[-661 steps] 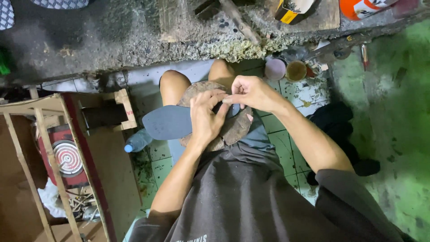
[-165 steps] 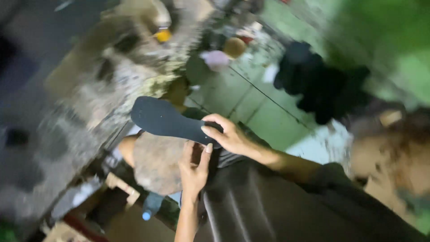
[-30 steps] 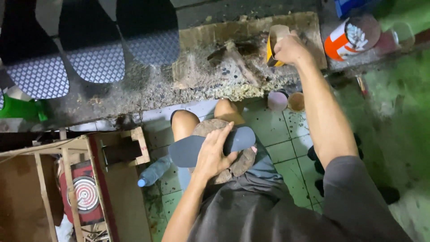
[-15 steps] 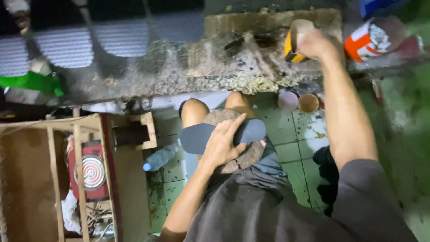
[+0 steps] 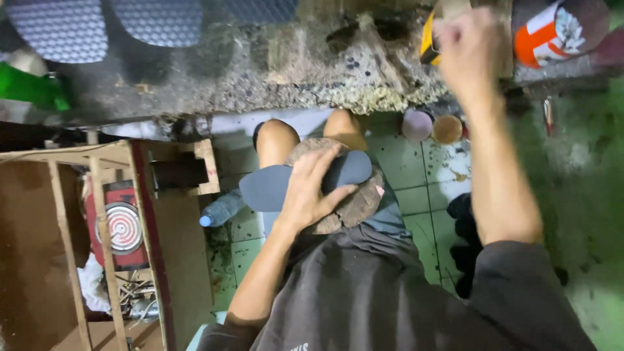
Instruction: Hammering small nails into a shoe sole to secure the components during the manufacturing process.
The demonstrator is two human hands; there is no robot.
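Observation:
My left hand (image 5: 311, 190) lies flat on a dark grey shoe sole (image 5: 266, 187) that rests across a round brown pad (image 5: 356, 203) on my lap; its fingers are spread over the sole and press it down. My right hand (image 5: 469, 47) is stretched out to the grimy workbench (image 5: 260, 65) and is closed at a yellow and black tin (image 5: 428, 40), blurred by motion. What it grips is hidden behind the fingers.
Patterned grey soles (image 5: 62, 29) lie at the bench's far left beside a green object (image 5: 29, 88). An orange and white can (image 5: 546, 32) stands at the right. Two small round lids (image 5: 432, 127) lie on the tiled floor. A wooden frame (image 5: 97, 195) stands left.
The view has shifted slightly and moved closer. My right hand stays at the yellow tin on the bench, now blurred. My left hand keeps pressing the sole on my lap.

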